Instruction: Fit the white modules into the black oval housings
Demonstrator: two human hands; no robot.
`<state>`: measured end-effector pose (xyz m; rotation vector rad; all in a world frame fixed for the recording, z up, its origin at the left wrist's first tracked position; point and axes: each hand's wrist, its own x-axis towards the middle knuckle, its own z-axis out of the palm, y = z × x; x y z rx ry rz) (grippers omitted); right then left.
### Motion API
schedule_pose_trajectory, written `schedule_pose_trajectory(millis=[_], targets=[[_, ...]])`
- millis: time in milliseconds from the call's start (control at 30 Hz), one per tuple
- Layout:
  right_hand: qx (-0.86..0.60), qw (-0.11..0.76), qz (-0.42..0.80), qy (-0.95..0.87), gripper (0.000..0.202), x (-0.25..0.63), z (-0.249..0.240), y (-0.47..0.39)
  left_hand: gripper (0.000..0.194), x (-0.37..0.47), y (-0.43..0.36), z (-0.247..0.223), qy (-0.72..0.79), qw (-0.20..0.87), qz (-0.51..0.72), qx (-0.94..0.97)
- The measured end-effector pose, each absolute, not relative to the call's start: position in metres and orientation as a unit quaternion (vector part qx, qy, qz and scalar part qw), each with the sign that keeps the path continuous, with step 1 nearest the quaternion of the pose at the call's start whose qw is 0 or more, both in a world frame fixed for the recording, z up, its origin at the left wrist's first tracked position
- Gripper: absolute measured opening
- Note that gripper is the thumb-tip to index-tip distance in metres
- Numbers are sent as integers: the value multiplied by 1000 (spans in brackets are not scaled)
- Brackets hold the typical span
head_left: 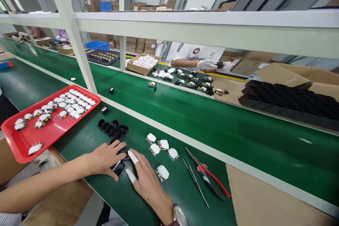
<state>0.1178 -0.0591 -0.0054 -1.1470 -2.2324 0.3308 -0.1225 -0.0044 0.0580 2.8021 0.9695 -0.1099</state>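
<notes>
My left hand (pixel 106 159) rests over some black plastic cases (pixel 118 167) on the green table, its fingers spread across them. Beside it, my right hand (pixel 144 174) wears white covers on two fingers; thumb and forefinger are apart, and the forefinger tip is by the cases' right edge. Just beyond my left hand stands a cluster of open black cases (pixel 113 132). To the right of the cluster lie several small circuit boards with white tops (pixel 163 144), one of them (pixel 162 173) close to my right hand.
A red tray (pixel 57 127) of white-topped boards sits at left. Tweezers (pixel 196 183) and red-handled pliers (pixel 205 173) lie at right. Beyond the white strip runs a green conveyor (pixel 185 113) bearing a few parts. Across it, a person's gloved hands (pixel 208 64) hold a dark part. A shelf crosses above.
</notes>
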Motion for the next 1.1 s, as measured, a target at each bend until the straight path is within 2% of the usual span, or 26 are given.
schedule_pose_trajectory(millis=[167, 300, 400, 467, 533, 700, 833, 933, 1000, 1100], targets=[[-431, 286, 118, -848, 59, 115, 2, -47, 92, -142, -16, 53, 379, 124, 66, 915], [-406, 298, 91, -859, 47, 113, 21, -51, 111, -161, -33, 39, 421, 98, 187, 882], [-348, 278, 82, -891, 30, 111, 27, -63, 120, -174, -48, 27, 476, 81, 210, 850], [-326, 245, 65, -911, 19, 107, 21, -71, 116, -180, -57, 21, 518, 89, 205, 826], [-325, 222, 39, -918, 17, 101, 11, -77, 104, -182, -63, 16, 545, 110, 207, 805], [-358, 272, 1, -893, 41, 91, -1, -75, 73, -181, -65, 13, 560, 157, 221, 783], [-377, 324, 34, -867, 42, 87, 6, -70, 69, -181, -62, 15, 558, 158, 218, 785], [-391, 326, 53, -859, 38, 82, 6, -72, 70, -182, -63, 17, 561, 159, 216, 783], [-430, 286, 81, -852, 28, 77, 6, -73, 76, -182, -66, 18, 565, 166, 208, 781], [-501, 216, 145, -825, 8, 70, 15, -67, 112, -175, -71, 20, 569, 162, 192, 783]])
